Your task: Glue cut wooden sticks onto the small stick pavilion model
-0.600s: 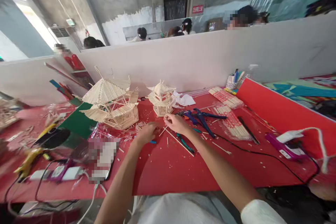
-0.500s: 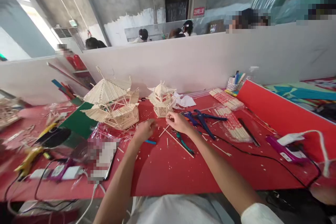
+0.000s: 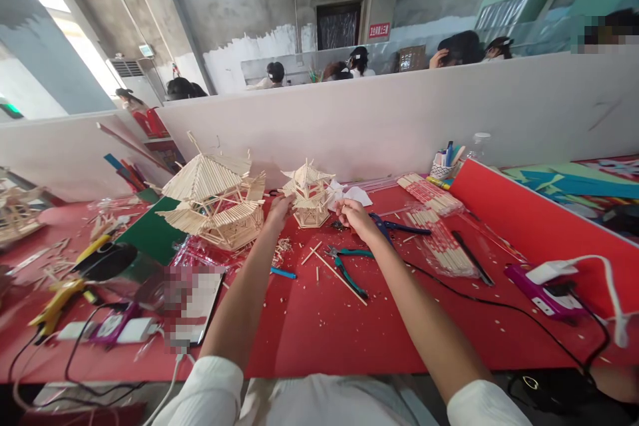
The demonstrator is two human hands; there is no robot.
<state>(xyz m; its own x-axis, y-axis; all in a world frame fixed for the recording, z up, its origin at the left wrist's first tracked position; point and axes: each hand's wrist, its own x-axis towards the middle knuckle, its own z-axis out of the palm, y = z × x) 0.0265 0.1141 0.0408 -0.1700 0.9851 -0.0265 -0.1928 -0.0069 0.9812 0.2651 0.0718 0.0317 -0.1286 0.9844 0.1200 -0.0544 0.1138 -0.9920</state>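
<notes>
Currently, small stick pagoda point(image 3: 309, 202) stands upright on the red tabletop point(image 3: 309, 339), long axis vertical, between both hands. Left hand point(image 3: 281, 210) is nearer: fingers at the pagoda's left roof edge; grip or mere contact cannot be told. Right hand point(image 3: 353, 215) sits apart, to its right; fingers curled inward, anything held not discernible.

From the wearer's head I look forward and down, the flat red worktop point(image 3: 309, 339) near across the lower frame, a rough grey concrete wall point(image 3: 239, 0) far off at top.
</notes>
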